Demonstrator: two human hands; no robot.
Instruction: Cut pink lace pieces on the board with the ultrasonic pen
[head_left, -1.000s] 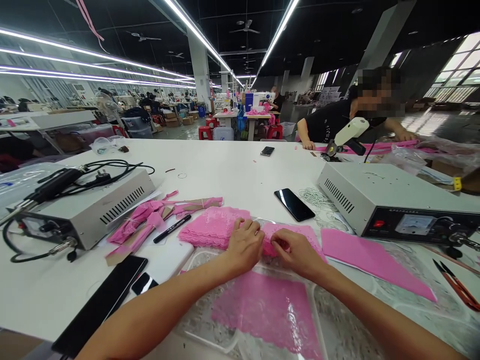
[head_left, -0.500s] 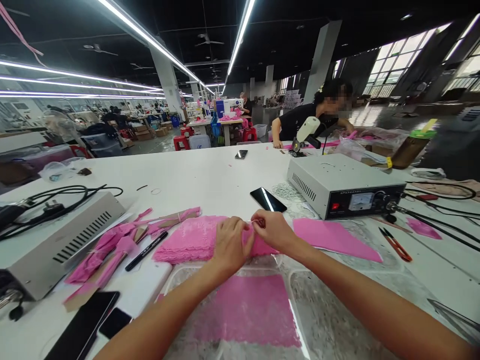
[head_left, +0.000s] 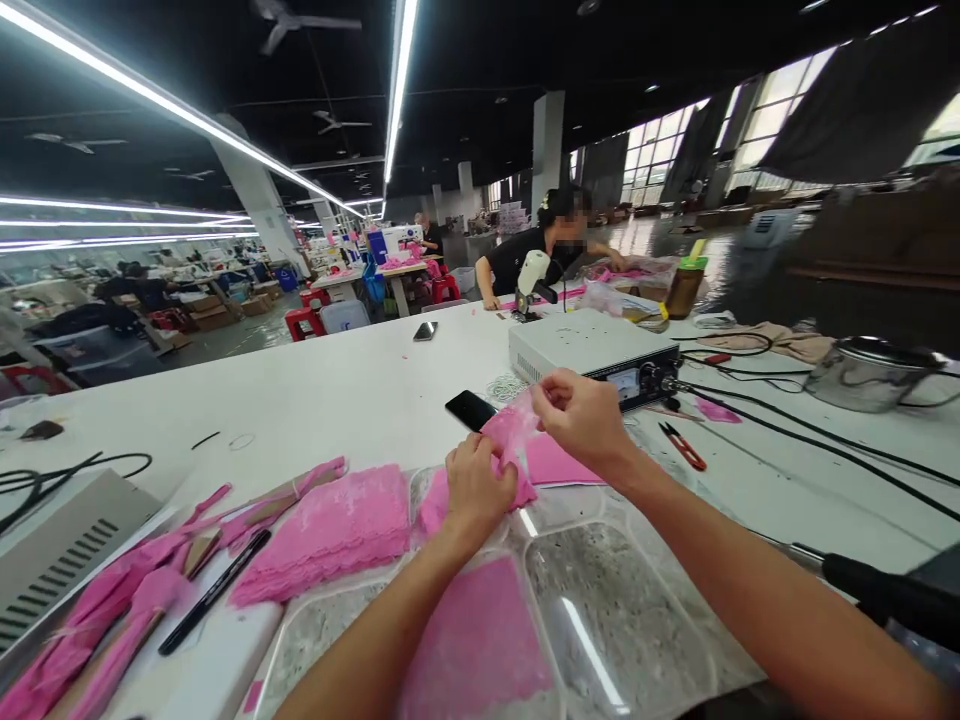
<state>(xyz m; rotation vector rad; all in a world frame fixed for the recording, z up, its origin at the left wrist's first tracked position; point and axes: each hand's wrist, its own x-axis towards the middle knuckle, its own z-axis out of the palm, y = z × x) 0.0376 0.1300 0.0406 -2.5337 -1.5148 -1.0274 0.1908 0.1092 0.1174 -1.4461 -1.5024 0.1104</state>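
Note:
A piece of pink lace fabric [head_left: 512, 428] is stretched upward between my hands. My right hand [head_left: 583, 418] pinches its raised upper edge, with thumb and fingertips together. Lower down, my left hand [head_left: 480, 488] has its fingers curled over the same lace; part of it is hidden beneath them. To the left lies a neat stack of pink lace pieces [head_left: 337, 525], apart from the held lace. A flat pink fabric piece [head_left: 559, 462] rests behind my right wrist. Nearer me, another pink sheet [head_left: 480, 640] lies under or on the clear, rounded-pattern mat [head_left: 622, 600].
Two grey electrical boxes [head_left: 592, 340] [head_left: 71, 545] stand right and left. A black phone [head_left: 469, 408], black marker [head_left: 214, 592], orange thread snips [head_left: 682, 446], cables [head_left: 817, 430] and a glass pot [head_left: 862, 375] lie about. Across the table, a person [head_left: 536, 245] leans over pink material.
The view has swung right. My hands have moved right with lace, leaving a gap beside the stack. My right hand has risen, lifting the lace's edge.

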